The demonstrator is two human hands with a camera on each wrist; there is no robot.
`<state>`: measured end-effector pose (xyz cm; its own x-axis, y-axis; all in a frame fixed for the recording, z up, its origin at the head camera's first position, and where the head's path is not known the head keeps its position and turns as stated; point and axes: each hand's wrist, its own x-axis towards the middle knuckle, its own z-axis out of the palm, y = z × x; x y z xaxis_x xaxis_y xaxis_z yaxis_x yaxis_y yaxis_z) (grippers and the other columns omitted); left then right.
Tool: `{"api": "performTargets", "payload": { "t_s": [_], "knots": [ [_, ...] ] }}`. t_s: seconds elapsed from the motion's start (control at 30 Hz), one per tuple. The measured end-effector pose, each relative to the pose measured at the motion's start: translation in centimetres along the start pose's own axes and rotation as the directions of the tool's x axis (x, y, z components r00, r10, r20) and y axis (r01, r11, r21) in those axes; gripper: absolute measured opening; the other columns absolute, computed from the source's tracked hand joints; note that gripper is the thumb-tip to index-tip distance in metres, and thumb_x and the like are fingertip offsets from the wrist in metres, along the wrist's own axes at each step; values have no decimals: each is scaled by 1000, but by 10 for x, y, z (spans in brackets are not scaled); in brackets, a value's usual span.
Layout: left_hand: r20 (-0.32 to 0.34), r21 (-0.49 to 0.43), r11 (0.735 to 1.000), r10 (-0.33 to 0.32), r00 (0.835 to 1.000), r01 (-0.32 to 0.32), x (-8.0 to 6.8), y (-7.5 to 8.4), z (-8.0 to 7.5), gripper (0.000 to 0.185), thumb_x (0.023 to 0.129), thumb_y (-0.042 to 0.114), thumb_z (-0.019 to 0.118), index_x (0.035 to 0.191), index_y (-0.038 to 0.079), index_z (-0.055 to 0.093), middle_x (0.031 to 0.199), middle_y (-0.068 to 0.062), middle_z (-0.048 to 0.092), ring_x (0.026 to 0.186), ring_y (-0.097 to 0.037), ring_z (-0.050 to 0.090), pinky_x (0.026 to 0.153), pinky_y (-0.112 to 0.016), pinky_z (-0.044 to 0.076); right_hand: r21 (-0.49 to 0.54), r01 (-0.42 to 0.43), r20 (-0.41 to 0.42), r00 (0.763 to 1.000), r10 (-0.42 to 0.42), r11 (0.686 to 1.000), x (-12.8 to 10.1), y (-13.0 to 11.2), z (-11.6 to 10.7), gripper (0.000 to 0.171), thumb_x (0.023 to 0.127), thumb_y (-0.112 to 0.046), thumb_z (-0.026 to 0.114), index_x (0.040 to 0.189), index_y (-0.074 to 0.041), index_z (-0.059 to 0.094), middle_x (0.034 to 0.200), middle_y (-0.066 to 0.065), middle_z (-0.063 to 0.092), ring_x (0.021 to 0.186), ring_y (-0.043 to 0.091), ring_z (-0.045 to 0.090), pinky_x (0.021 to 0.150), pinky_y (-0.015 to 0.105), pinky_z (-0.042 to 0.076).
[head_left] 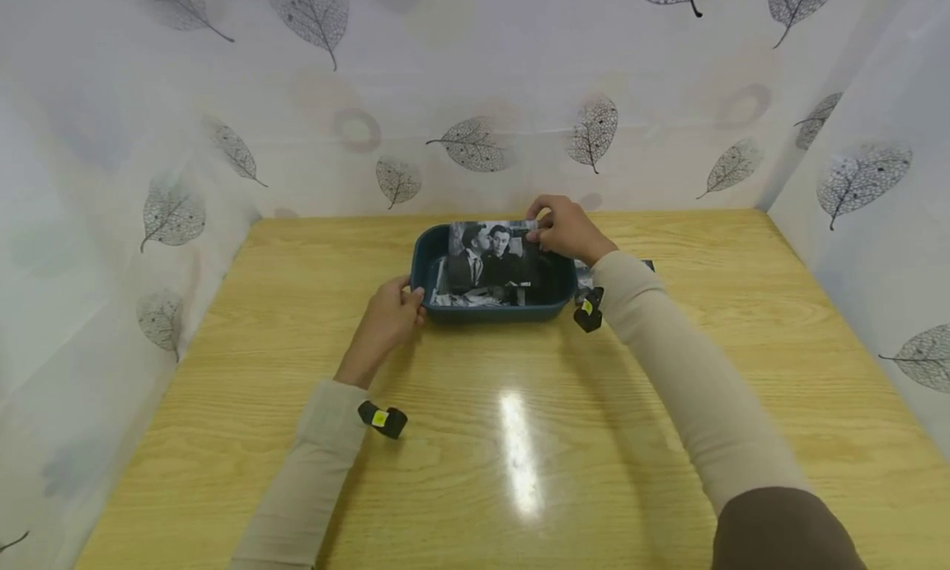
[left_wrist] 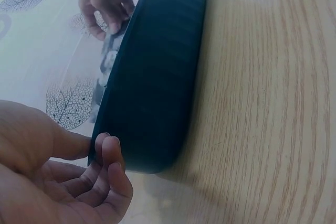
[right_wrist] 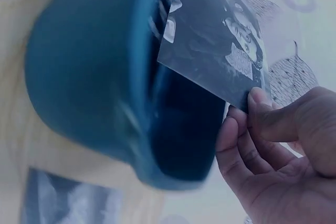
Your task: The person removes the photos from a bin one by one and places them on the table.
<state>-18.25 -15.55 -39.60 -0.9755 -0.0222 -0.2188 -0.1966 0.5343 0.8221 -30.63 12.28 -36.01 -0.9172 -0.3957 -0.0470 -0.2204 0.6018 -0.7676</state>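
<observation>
Hands at work over a dark teal rectangular plastic tray [head_left: 552, 308] set near the far middle of the pale wood-grain table [head_left: 519, 471]. Right hand [head_left: 566, 228] holds a black-and-white photographic print [head_left: 490, 261] by its upper right corner, thumb and fingers [right_wrist: 239, 145] pinched on the edge; print stands nearly upright, tilted, its lower edge down inside the tray. Right wrist view shows the same pinch close up, print rising above the tray rim. Left hand [head_left: 387, 318] is at the tray's left end; fingers [left_wrist: 113, 153] curled loosely, their tips touching the tray's outer wall near the corner, thumb against the rim, nothing clamped inside the palm. More printed paper lies flat in the tray bottom beneath the held print, detail too small to tell. Another dark print [head_left: 646, 266] lies flat on the table just right of the tray, partly hidden behind the right forearm. Both arms in beige sleeves, each with a small black wrist device [head_left: 383, 419]. White leaf-patterned walls [head_left: 475, 100] surround the table on three sides.
</observation>
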Motion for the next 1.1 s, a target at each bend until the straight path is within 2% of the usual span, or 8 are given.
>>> {"api": "performTargets", "payload": {
  "t_s": [0.17, 0.5, 0.8, 1.1],
  "knots": [
    [2, -19, 1000, -6, 1000, 6, 0, 0, 1, 48, 110, 19, 43, 154, -2, 36, 100, -17, 66, 89, -28, 64, 65, -28, 46, -4, 3, -5, 1000, -3, 1000, -2, 1, -19, 22, 97, 5, 58, 119, 2, 58, 104, 25, 71, 89, 34, 68, 75, 41, 53],
    [3, -24, 999, -24, 1000, 24, -1, -5, 4, 48, 110, 18, 43, 153, -2, 37, 102, -19, 66, 88, -27, 64, 67, -29, 47, 1, -29, -11, 1000, 29, 1000, -15, 9, -52, 22, 101, 1, 56, 122, 2, 55, 92, 18, 68, 70, 20, 58, 64, 31, 47],
    [6, -14, 999, -34, 999, 34, -2, -1, 2, 47, 111, 19, 42, 153, -1, 38, 103, -17, 65, 91, -28, 64, 69, -30, 48, -10, -63, -58, 996, 62, 998, -33, 21, -87, 24, 103, -4, 56, 126, 1, 52, 94, 17, 69, 72, 18, 58, 64, 31, 46],
    [7, 26, 1000, 7, 1000, -7, -1, 3, -1, 48, 111, 17, 42, 153, -4, 35, 100, -19, 67, 89, -29, 66, 64, -26, 47, -26, -87, -91, 992, 84, 996, -52, 38, -120, 27, 104, -8, 55, 129, 2, 49, 97, 15, 69, 74, 17, 58, 65, 31, 46]
  ]
}}
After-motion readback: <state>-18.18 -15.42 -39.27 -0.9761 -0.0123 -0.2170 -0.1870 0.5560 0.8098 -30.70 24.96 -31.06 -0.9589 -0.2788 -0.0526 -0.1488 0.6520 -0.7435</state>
